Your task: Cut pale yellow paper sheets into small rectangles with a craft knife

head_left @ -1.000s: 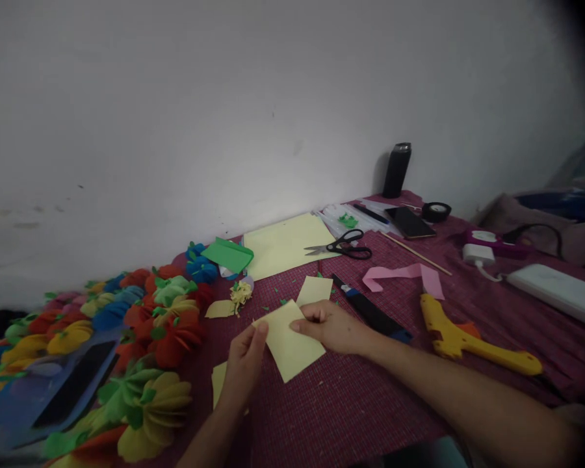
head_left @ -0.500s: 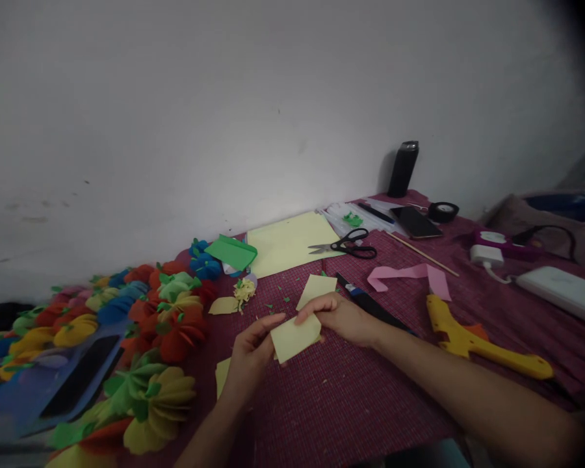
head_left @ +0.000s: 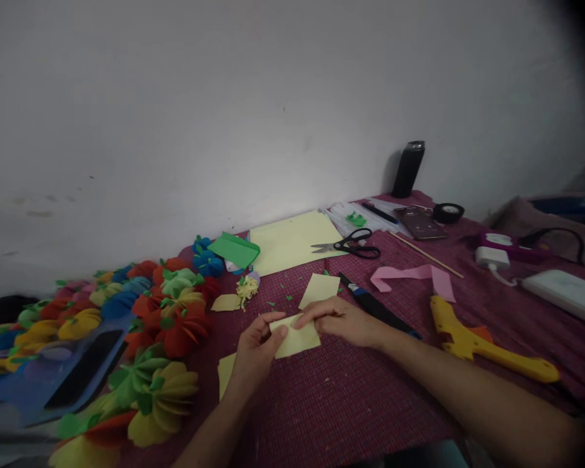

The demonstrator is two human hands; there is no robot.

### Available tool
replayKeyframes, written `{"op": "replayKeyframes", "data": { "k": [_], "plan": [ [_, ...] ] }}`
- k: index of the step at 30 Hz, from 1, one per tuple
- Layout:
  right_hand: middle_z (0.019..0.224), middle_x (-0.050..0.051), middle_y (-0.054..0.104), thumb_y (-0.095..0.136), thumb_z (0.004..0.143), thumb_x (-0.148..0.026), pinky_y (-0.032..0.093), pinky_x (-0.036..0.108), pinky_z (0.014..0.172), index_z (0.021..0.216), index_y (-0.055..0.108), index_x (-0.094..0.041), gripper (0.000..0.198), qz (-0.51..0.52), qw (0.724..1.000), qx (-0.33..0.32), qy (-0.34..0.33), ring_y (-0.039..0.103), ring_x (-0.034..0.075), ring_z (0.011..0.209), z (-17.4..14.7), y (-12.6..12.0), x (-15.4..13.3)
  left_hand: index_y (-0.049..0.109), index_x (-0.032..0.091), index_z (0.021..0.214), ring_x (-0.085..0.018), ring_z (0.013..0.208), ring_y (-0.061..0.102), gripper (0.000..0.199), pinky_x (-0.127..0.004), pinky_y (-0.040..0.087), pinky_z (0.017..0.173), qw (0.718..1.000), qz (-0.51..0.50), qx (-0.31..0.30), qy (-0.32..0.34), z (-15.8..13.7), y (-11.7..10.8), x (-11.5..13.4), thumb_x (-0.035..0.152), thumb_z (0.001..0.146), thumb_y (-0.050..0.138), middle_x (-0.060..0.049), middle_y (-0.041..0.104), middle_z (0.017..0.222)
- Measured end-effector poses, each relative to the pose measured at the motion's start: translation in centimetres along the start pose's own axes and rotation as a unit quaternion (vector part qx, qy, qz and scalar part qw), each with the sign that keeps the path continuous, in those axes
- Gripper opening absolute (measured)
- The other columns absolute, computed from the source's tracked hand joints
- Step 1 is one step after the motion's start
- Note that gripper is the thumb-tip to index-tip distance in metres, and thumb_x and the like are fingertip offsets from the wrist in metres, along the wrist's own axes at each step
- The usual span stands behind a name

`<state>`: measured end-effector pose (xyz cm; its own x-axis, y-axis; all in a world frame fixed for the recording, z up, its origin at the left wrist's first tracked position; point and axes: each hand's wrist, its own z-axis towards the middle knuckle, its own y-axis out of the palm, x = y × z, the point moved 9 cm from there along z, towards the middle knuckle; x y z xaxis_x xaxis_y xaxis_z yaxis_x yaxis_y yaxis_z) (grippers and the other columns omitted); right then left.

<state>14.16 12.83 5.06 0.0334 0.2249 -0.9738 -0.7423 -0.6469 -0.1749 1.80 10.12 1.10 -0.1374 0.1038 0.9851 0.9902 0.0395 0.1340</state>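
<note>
While your left hand (head_left: 254,351) pinches paper (head_left: 300,340), right hand (head_left: 344,321) touches its upper edge, grip unclear; scissors (head_left: 340,246) beyond.

Two hands (head_left: 254,354), one bottle (head_left: 408,170); one glue gun (head_left: 454,333)

Craft workspace (head_left: 351,403), colourful flowers (head_left: 182,328), scissors (head_left: 340,246), glue gun (head_left: 511,361)

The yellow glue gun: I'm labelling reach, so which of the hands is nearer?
Right. The right hand is left of the yellow glue gun; the left hand is even farther left.
</note>
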Motion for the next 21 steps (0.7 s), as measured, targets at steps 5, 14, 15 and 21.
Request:
{"op": "replayKeyframes", "data": {
  "k": [5, 14, 15, 21],
  "plan": [
    [0.059, -0.004, 0.053, 0.057, 0.071, -0.036, 0.039, 0.022, 0.054, 0.096, 0.053, -0.018, 0.032, 0.092, 0.991, 0.063, 0.073, 0.050, 0.009, 0.054, 0.1, -0.6, 1.9, 0.054, 0.016, 0.093, -0.009, 0.051, 0.053, 0.033, -0.018, 0.039, 0.048, 0.996, 0.048, 0.044, 0.057, 0.2, -1.1, 0.9, 0.031, 0.065, 0.066, 0.002, 0.061, 0.062],
    [0.064, 0.002, 0.061, 0.059, 0.068, -0.043, 0.043, 0.021, 0.055, 0.070, 0.061, -0.011, 0.032, 0.140, 0.980, -0.016, 0.138, 0.053, 0.007, 0.052, -0.1, 1.2, 3.7, 0.054, 0.016, 0.093, -0.010, 0.055, 0.054, 0.032, -0.020, 0.042, 0.051, 0.996, 0.053, 0.055, 0.046, 0.2, -1.4, 0.9, 0.032, 0.067, 0.063, 0.002, 0.060, 0.066],
    [0.065, 0.003, 0.062, 0.058, 0.069, -0.043, 0.043, 0.021, 0.056, 0.071, 0.062, -0.011, 0.032, 0.142, 0.980, -0.019, 0.139, 0.053, 0.007, 0.053, -0.1, 1.2, 3.6, 0.054, 0.015, 0.093, -0.010, 0.056, 0.054, 0.032, -0.020, 0.042, 0.052, 0.996, 0.050, 0.053, 0.043, 0.2, -1.4, 0.9, 0.032, 0.067, 0.063, 0.001, 0.061, 0.067],
    [0.064, 0.003, 0.062, 0.056, 0.070, -0.044, 0.043, 0.020, 0.053, 0.070, 0.062, -0.011, 0.033, 0.133, 0.982, -0.017, 0.133, 0.052, 0.006, 0.050, -0.1, 1.2, 3.4, 0.054, 0.014, 0.091, -0.010, 0.053, 0.053, 0.033, -0.019, 0.041, 0.049, 0.996, 0.041, 0.065, 0.034, 0.1, -1.4, 0.9, 0.032, 0.065, 0.065, 0.001, 0.060, 0.063]
  ]
}}
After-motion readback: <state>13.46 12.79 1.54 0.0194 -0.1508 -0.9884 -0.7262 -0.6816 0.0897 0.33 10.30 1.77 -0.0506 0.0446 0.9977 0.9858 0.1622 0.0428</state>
